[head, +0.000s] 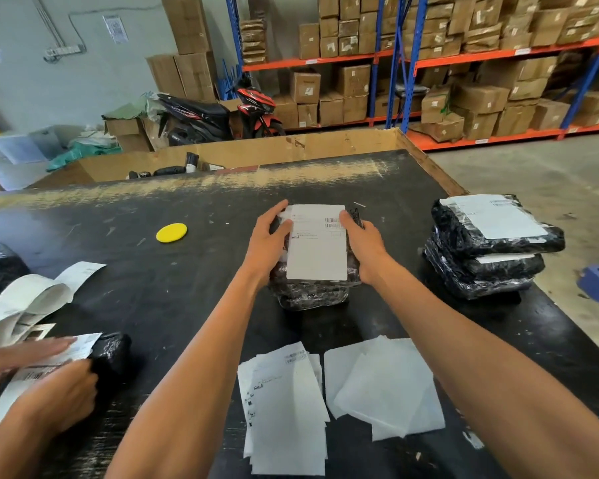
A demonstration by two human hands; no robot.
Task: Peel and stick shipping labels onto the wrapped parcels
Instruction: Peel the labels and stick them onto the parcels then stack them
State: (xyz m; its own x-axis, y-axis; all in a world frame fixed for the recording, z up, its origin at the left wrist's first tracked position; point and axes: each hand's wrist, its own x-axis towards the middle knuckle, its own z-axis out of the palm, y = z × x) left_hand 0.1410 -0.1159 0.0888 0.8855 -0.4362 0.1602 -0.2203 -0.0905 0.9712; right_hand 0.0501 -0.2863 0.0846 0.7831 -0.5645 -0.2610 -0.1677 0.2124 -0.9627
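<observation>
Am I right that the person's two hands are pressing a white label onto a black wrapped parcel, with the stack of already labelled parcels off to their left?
Not quite. In the head view the left hand and right hand do press the white label onto the black wrapped parcel, but the stack of labelled parcels sits to their right.

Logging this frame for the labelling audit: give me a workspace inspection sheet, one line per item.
Surface: black table, scuffed, worn pale along the far edge.
Job's things: parcel at centre with a label on top; stack of labelled parcels at right; printed labels and blank backing sheets near the front edge.
Clutter: yellow disc; label strip curling at left.
Grippers: left hand and right hand press the parcel's sides; another person's hands work a parcel at left.
Cables: nothing seen on the table.
Surroundings: racks of cartons, motorbike.
</observation>
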